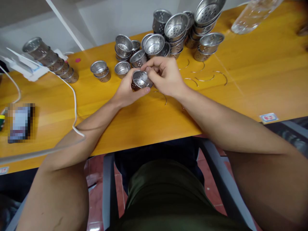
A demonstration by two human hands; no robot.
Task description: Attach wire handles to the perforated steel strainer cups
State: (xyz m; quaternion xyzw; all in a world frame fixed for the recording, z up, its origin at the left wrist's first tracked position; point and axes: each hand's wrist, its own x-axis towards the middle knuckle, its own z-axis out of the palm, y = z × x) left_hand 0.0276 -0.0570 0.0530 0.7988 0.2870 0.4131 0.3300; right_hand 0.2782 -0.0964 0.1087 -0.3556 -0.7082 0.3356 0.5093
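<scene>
A small perforated metal cup [140, 80] sits between my hands above the yellow table [134, 125]. My left hand [128, 89] wraps around its left side, with the thumb along the near side. At the cup's right rim, my right hand [166, 75] has its thumb and index finger pinched together; what they hold, if anything, is too small to make out. Just below and right of the cup lies a thin curved wire [165, 98]. Several more curved wires [204, 79] are scattered to the right of my right hand.
Stacks of perforated metal cups [176, 27] stand along the wall behind my hands. A leaning cup stack [50, 59] and a white cable [75, 106] are at left, near a blurred phone-like object [21, 123]. A clear plastic bottle [252, 16] stands at the back right.
</scene>
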